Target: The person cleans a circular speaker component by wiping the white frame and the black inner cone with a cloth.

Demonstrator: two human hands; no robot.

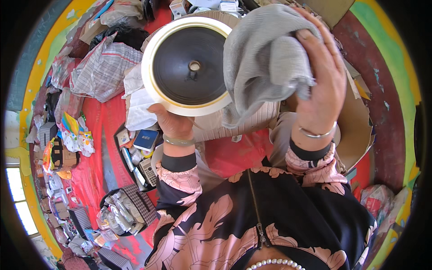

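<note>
- Left hand (173, 123): closed on the lower rim of a disc (189, 65), fingers behind it, thumb side hidden under the edge. Firm hold.
- Disc: round, dark face, pale cream rim with a thin gold line, small hole at the centre. Held up tilted, face toward the camera, in the upper middle of view.
- Right hand (321, 81): fingers curled around a bunched grey cloth (265, 58), gripping it.
- Cloth: hangs in folds from the hand, its left edge overlapping the disc's right rim. Whether it touches the dark face, cannot tell.
- Wrists: a bangle on the left (178, 141), a silver bangle on the right (317, 133); black cuffs under pink-and-black floral sleeves (180, 180).
- Behind the disc: a ribbed beige surface (243, 123).
- Lower left, on a red cover (96, 148): a small blue box (146, 139), a remote (148, 173), a checked bag (105, 67), a basket of packets (121, 211).
- Right: cardboard (355, 126).
</note>
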